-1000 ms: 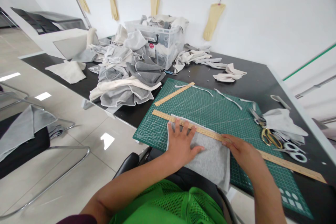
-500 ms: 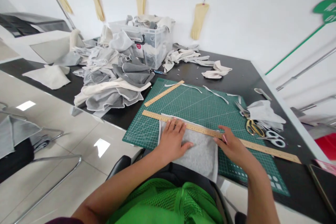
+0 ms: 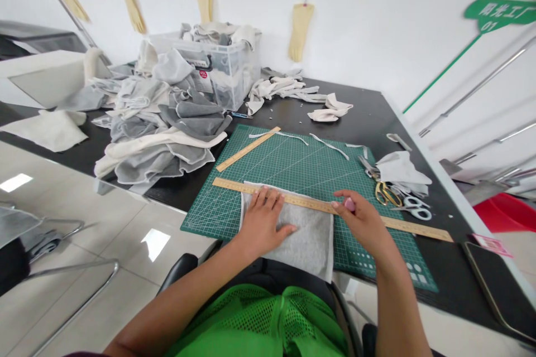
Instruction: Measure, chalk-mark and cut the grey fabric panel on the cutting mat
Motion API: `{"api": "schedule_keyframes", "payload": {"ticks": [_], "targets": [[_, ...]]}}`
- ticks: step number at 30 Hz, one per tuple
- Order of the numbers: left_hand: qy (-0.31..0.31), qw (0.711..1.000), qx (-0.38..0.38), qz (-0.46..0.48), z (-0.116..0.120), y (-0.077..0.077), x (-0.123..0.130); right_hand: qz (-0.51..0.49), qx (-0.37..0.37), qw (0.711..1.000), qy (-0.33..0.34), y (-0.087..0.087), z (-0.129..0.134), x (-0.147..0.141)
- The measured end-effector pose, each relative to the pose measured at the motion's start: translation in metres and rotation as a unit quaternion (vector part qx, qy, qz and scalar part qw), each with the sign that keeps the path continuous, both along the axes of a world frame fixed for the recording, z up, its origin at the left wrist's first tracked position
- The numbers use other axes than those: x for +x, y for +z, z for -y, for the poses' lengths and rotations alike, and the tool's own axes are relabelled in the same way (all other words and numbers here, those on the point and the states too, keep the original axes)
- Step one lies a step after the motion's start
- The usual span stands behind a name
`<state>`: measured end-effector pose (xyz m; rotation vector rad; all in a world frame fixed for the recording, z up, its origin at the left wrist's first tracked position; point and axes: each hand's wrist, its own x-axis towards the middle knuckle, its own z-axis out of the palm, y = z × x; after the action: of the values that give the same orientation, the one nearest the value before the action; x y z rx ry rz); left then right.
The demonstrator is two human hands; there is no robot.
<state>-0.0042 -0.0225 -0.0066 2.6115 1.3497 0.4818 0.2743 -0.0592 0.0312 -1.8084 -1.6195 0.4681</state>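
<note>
A grey cloth (image 3: pixel 305 234) lies over the near edge of the green cutting mat (image 3: pixel 205 206), with a long wooden ruler (image 3: pixel 410 226) across its upper part. My left hand (image 3: pixel 263 220) rests flat with fingers spread on the ruler and cloth. Pinched in my right hand (image 3: pixel 360 217) is a small pink item (image 3: pixel 350 204), whose tip is hidden; that hand is at the ruler, by the cloth's right edge. Farther up the mat lies a short wooden ruler (image 3: pixel 247 149), with thin cloth strips (image 3: pixel 329 146) beside it.
Gold-handled scissors (image 3: pixel 387 194), white-handled scissors (image 3: pixel 417 209) and cloth scraps (image 3: pixel 402 170) are at the right. A phone (image 3: pixel 498 284) lies near the right edge. A large cloth pile (image 3: pixel 163 122) and a clear bin (image 3: pixel 228 75) stand at the left and back.
The view has shifted to the right. My right hand has turned slightly, and more of the pink item shows. My left hand keeps its place on the ruler.
</note>
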Motion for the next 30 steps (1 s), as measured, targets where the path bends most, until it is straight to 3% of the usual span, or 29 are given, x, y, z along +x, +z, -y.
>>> {"api": "schedule_keyframes", "payload": {"ticks": [5,7,13,21,30], "targets": [[-0.001,1.000,-0.010,0.002,0.000,0.002,-0.001,-0.047,-0.052,0.993,0.090,0.013,-0.004,-0.001],[0.001,1.000,-0.010,0.005,0.000,0.002,0.000,-0.042,-0.036,0.995,0.086,0.011,-0.011,0.002],[0.004,1.000,-0.008,-0.008,0.002,0.001,0.002,-0.001,-0.015,1.000,-0.010,-0.009,-0.029,0.005],[-0.005,1.000,-0.008,-0.028,0.001,-0.001,0.004,0.059,0.046,0.993,0.095,-0.008,-0.025,0.005],[-0.005,0.999,-0.002,-0.041,0.002,-0.001,0.005,0.044,0.033,0.994,0.099,-0.015,-0.025,0.016]]}}
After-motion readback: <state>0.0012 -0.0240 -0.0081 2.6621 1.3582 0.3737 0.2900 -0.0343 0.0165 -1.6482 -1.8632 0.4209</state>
